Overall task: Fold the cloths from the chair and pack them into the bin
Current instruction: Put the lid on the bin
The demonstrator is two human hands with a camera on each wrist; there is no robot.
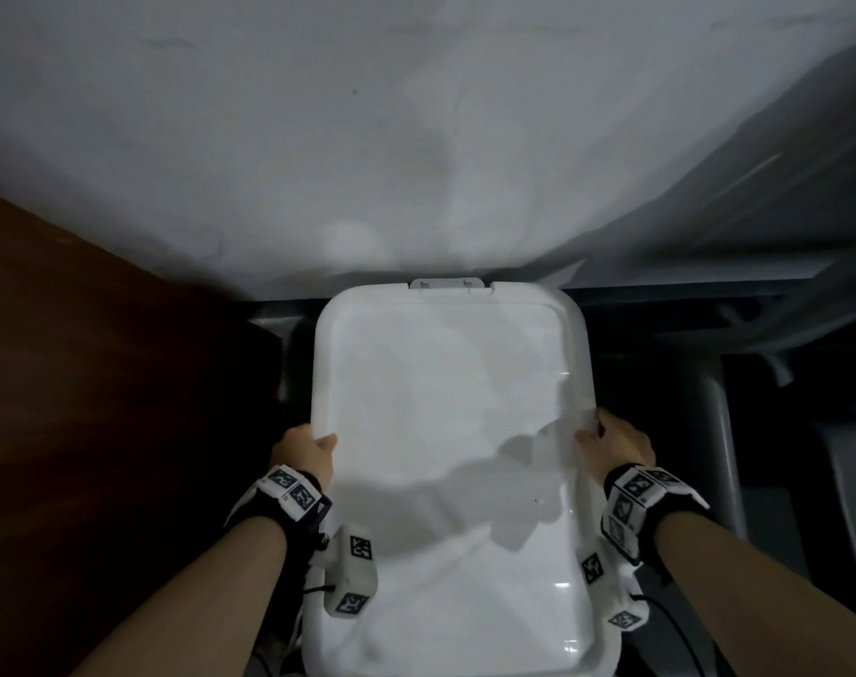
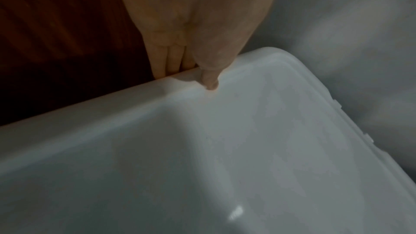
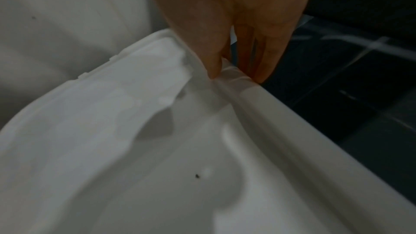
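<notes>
A white plastic bin lid [image 1: 445, 383] lies flat in front of me, with a latch tab [image 1: 449, 284] at its far end. My left hand [image 1: 313, 444] grips the lid's left edge; its thumb [image 2: 210, 79] lies on top and the fingers [image 2: 171, 60] go down past the rim. On the opposite edge my right hand [image 1: 599, 434] grips the same way, its thumb [image 3: 213, 67] pressing on the rim, which looks buckled there. The lid [image 2: 247, 149] [image 3: 135, 131] hides whatever is under it. No cloth or chair shows in any view.
A white sheet-covered surface [image 1: 367, 139] fills the far half of the head view. A dark brown wooden panel [image 1: 98, 359] stands close on the left. Dark floor [image 3: 349, 95] and a grey frame [image 1: 709, 408] lie to the right.
</notes>
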